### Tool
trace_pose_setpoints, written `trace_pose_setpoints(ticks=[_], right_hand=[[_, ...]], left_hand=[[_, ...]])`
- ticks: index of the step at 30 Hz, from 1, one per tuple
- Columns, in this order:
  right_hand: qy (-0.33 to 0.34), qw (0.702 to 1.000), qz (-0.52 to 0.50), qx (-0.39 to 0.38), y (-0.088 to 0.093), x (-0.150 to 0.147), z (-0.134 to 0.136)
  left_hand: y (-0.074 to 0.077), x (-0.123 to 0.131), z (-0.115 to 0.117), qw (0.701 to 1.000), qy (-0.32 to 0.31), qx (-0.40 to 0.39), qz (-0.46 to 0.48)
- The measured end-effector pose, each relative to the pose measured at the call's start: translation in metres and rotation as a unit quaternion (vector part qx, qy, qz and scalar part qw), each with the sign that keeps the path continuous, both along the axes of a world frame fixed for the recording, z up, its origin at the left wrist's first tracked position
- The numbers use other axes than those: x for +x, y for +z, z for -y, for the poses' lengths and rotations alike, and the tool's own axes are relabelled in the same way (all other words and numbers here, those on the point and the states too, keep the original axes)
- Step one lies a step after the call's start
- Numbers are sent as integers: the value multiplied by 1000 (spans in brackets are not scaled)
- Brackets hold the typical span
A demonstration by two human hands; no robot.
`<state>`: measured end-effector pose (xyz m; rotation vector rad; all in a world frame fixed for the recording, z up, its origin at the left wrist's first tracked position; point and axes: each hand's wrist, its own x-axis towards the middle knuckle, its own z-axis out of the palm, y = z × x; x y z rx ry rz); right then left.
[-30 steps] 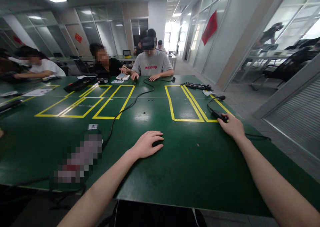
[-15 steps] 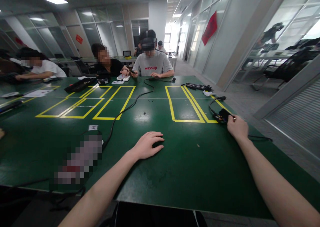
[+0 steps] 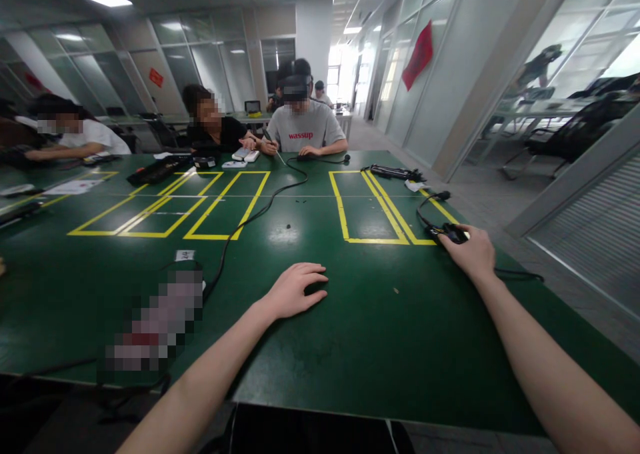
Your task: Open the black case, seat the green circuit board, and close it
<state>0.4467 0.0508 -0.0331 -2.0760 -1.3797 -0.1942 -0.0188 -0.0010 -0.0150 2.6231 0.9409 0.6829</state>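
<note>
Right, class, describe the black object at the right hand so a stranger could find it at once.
On the green table, follow the yellow tape on the right. At its near right corner is a small black object, gripped by the right hand. Unlike the long black bundle farther back, it has a hand on it.

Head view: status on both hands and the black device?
Left hand on green table, no visible hold. Right hand gripping black device, right side of table. Possible snag: black cable curving beside device.
</note>
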Motion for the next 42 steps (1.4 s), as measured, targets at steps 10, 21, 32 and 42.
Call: trace_pose_setpoints(ticks=[10,21,32,42], right_hand=[[1,998,-62,-2,18,-20,11],[46,990,-123,50,17,-18,12],[51,992,-101,57,6,-9,3],[-26,999,3,24,16,-17,6]], left_hand=[[-1,0,-1,1000,1,-7,11],[-1,0,-1,1000,0,-12,12],[1,2,0,999,11,-32,4],[2,1,0,999,9,-35,6]])
